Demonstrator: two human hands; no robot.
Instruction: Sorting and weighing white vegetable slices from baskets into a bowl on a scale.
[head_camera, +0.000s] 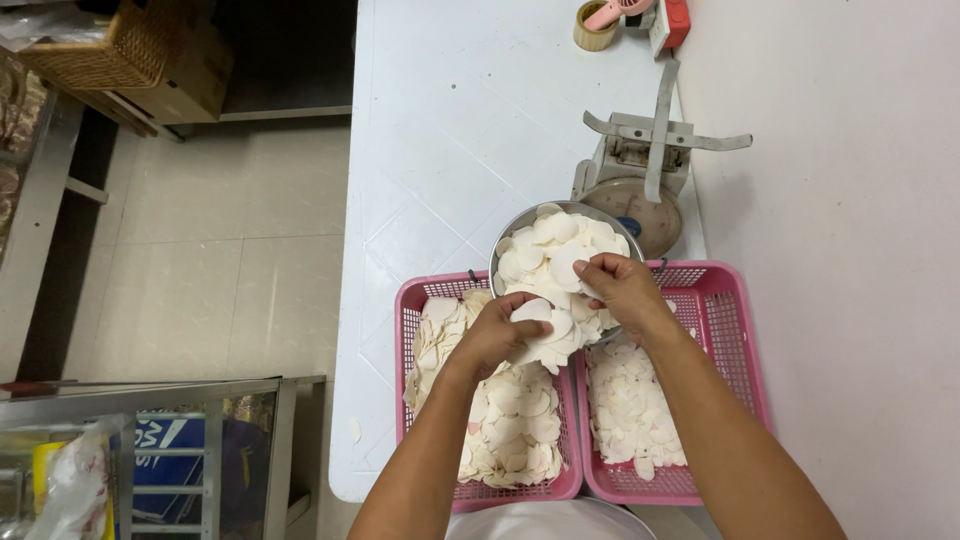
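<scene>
- On the white table (450, 150), a metal bowl (520, 232) heaped with thin white discs sits in front of a weighing scale (632, 190), overlapping the far rims of two pink baskets.
- The left hand (497, 335) pinches one round white disc (533, 311) between thumb and fingers, held over the near edge of the bowl; being round, it has no clear long axis, and its flat face tilts upward.
- The right hand (622, 290) grips another disc (570, 263) at its edge, face up, above the heap.
- The left basket (405, 330) and right basket (740, 330) both hold loose discs.
- A tape roll (592, 27) lies at the table's far end.
</scene>
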